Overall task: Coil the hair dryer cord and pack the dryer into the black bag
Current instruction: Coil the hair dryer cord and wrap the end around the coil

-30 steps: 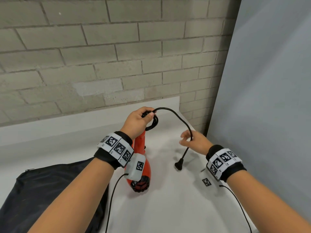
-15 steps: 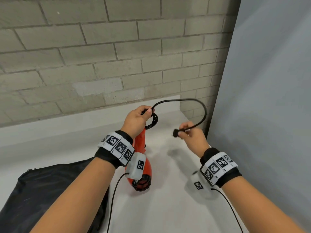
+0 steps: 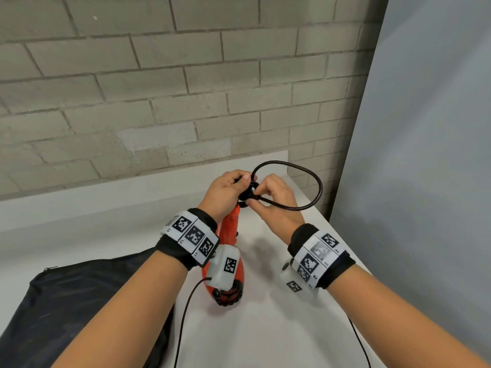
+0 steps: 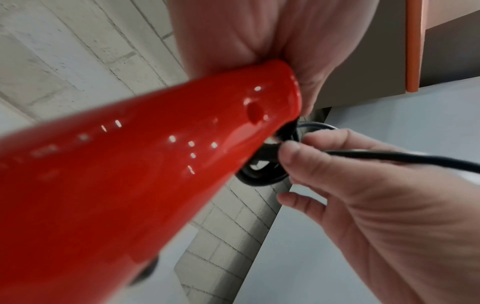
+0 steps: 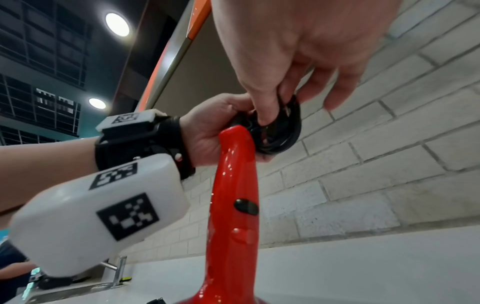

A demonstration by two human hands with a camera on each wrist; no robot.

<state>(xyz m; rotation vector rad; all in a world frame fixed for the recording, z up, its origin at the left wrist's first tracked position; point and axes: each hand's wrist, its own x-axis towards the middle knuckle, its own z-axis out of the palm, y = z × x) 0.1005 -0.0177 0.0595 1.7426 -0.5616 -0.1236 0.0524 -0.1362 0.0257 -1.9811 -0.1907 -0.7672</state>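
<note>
A red hair dryer [image 3: 230, 227] stands nose-down on the white table [image 3: 265, 328], handle up. My left hand [image 3: 239, 181] grips the handle's top end together with the coiled black cord [image 3: 248, 193]. My right hand [image 3: 255, 199] pinches the cord's free end against that coil; a loose loop [image 3: 317, 187] arcs out to the right. The plug is hidden between the fingers. The left wrist view shows the red handle [image 4: 130, 174], the coil [image 4: 262, 174] and my right hand's fingers [image 4: 293, 152] on the cord. The black bag [image 3: 79, 301] lies flat at lower left.
A brick wall [image 3: 159, 102] rises right behind the table, and a grey panel [image 3: 425, 155] closes off the right side. The table's right edge runs near my right forearm. Thin sensor wires [image 3: 186, 314] hang from both wrists. A faucet [image 5: 116, 267] shows in the right wrist view.
My right hand has carried the cord's plug end leftward to the coil in my left hand, closing the free cord into a loop. The dryer and left hand stayed in place.
</note>
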